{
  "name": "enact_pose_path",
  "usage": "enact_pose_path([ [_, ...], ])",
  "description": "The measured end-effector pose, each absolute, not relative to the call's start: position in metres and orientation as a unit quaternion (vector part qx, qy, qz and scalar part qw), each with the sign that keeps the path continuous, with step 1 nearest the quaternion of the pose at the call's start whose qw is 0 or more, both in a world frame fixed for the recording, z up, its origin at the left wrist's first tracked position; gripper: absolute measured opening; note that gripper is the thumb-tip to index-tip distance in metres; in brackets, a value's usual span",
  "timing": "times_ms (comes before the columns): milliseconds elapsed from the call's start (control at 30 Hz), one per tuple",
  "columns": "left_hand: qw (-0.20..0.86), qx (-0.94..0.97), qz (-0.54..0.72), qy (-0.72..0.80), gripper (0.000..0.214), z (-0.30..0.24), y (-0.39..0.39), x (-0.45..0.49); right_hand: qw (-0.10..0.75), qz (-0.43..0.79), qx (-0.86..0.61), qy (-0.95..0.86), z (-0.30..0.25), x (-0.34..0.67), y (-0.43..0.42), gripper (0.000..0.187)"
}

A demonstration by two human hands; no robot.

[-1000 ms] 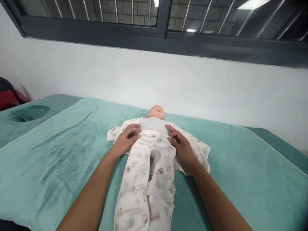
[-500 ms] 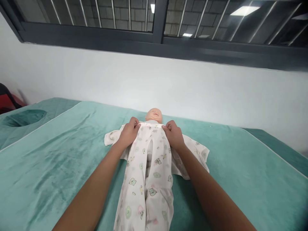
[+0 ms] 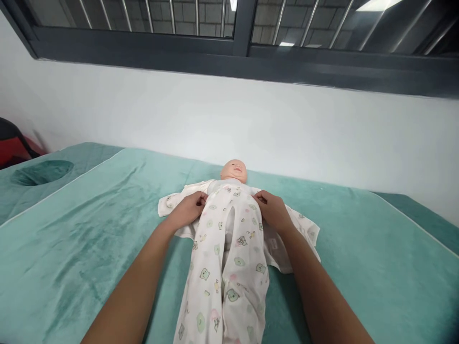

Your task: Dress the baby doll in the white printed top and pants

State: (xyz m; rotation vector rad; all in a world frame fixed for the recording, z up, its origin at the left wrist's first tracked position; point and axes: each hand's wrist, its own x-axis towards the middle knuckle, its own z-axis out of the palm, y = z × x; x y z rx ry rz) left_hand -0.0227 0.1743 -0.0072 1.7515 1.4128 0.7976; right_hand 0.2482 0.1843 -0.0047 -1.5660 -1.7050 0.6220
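Observation:
A baby doll (image 3: 234, 170) lies on its back on a teal padded table (image 3: 89, 229), head toward the wall. White printed baby trousers (image 3: 225, 258) cover its body up to the chest. An open matching white top (image 3: 290, 229) is spread under it. My left hand (image 3: 188, 210) grips the trousers' left side by the doll's waist, fingers curled. On the other side my right hand (image 3: 273, 210) holds the trousers' right edge the same way.
A white wall (image 3: 251, 119) with a dark barred window (image 3: 236, 28) rises behind the table. A second teal pad with a face hole (image 3: 41, 171) lies at the left. A red and black object (image 3: 10, 143) sits at the far left edge.
Both hands pulled the trousers' waistband up over the doll's belly to its chest, then slid back down a little along the sides.

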Motion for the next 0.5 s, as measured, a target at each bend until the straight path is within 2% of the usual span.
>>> enact_pose_path([
  [133,0.461,0.685,0.254,0.504,0.015,0.001,0.168,-0.028,0.31,0.33,-0.599,-0.66,-0.011,0.265,0.173,0.026],
  [233,0.522,0.641,0.274,0.491,0.021,0.0,0.165,-0.029,0.342,0.472,-0.528,-0.617,-0.018,0.267,0.165,0.017],
  [300,0.557,0.606,0.296,0.485,0.028,-0.002,0.165,-0.029,0.361,0.547,-0.475,-0.587,-0.019,0.266,0.161,0.018],
  [500,0.639,0.527,0.361,0.429,0.029,-0.016,0.166,-0.028,0.395,0.615,-0.426,-0.534,-0.021,0.261,0.16,0.027],
])
